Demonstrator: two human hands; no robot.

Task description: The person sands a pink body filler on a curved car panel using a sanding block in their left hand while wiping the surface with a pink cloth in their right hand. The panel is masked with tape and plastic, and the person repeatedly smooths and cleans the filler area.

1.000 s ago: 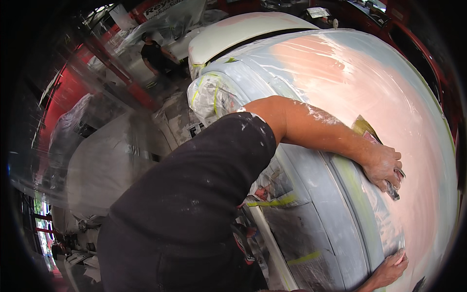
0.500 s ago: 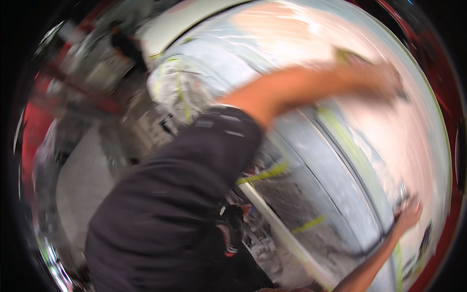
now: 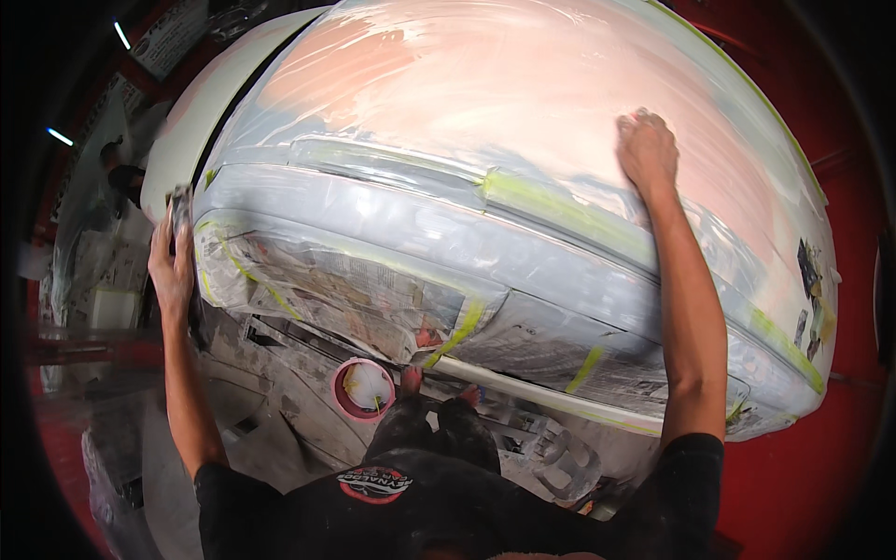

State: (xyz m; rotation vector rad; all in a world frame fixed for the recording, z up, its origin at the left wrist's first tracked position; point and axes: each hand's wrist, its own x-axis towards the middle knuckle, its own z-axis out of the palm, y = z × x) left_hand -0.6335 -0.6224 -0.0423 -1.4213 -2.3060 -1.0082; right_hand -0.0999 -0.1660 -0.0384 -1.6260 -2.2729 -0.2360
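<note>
Down at six o'clock sits my black shirt (image 3: 411,509), and just above it, on the dusty floor (image 3: 280,411), a pink tub (image 3: 364,389) with pale, yellow-streaked filler in it. From there the masked end of the car rises in front of me: newspaper masking (image 3: 345,289) held by yellow-green tape (image 3: 457,327) over the lower part, then the grey bumper (image 3: 448,233) running from nine o'clock to four.

At nine o'clock my left hand (image 3: 171,261) is closed on a flat, dark spreader (image 3: 179,207), held upright right beside the corner of the bumper; whether it touches the car I cannot tell. Farther off, at one o'clock, my right hand (image 3: 646,149) lies curled and knuckles-up on the pink filler-coated panel (image 3: 523,103), fingers drawn together. Something may be under the palm, but it is hidden, so I won't claim it.

By my reading, I am in the middle of working the filler skin on that panel, the right hand bearing on the surface while the left keeps the tool out of the way. Next I would need even pressure, long strokes following the curve, and care to stay clear of the tape line just below the hand.
</note>
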